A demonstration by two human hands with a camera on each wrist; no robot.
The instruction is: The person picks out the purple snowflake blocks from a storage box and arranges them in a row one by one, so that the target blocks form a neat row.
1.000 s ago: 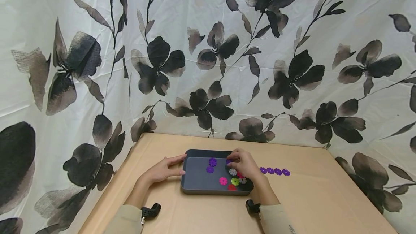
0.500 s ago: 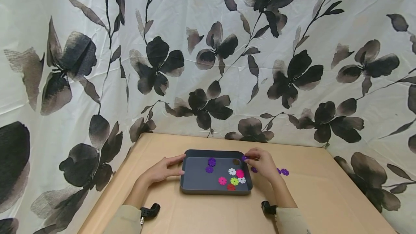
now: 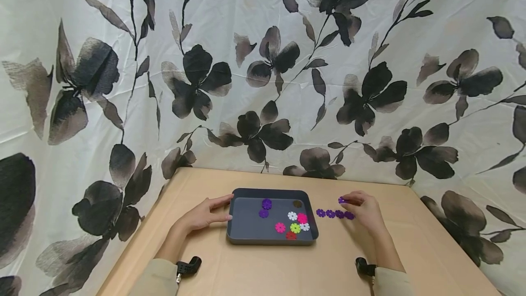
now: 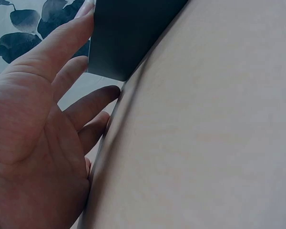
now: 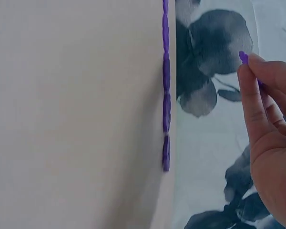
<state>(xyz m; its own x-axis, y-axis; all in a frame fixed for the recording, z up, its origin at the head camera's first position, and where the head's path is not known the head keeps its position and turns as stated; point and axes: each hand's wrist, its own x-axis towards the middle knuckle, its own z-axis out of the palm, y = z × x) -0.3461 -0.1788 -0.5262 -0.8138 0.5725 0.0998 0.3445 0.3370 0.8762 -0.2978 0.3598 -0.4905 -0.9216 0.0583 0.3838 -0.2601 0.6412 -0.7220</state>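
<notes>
One purple flower [image 3: 341,200] is hovering above the tabletop [image 3: 267,268] by the row [image 3: 330,214]. I'm pinching it with my right hand's fingers [image 5: 250,95]; my left hand [image 3: 205,214] is touching the tray [image 3: 250,229] loose-fingered, probably steadying it.

One tray [image 3: 250,229] held nine pieces: two purple flowers [image 3: 266,203], two white flowers [image 3: 292,216], two pink flowers [image 3: 280,227], one lime flower [image 3: 295,228], one red flower [image 3: 291,235] and one brown piece [image 3: 297,203]. On one table [image 3: 246,271], one row [image 3: 330,214] numbered probably five purple, its right end hidden in the head view. One left hand [image 3: 202,215] showed, and one right hand [image 3: 365,210], pinching one further purple flower [image 3: 341,200].
</notes>
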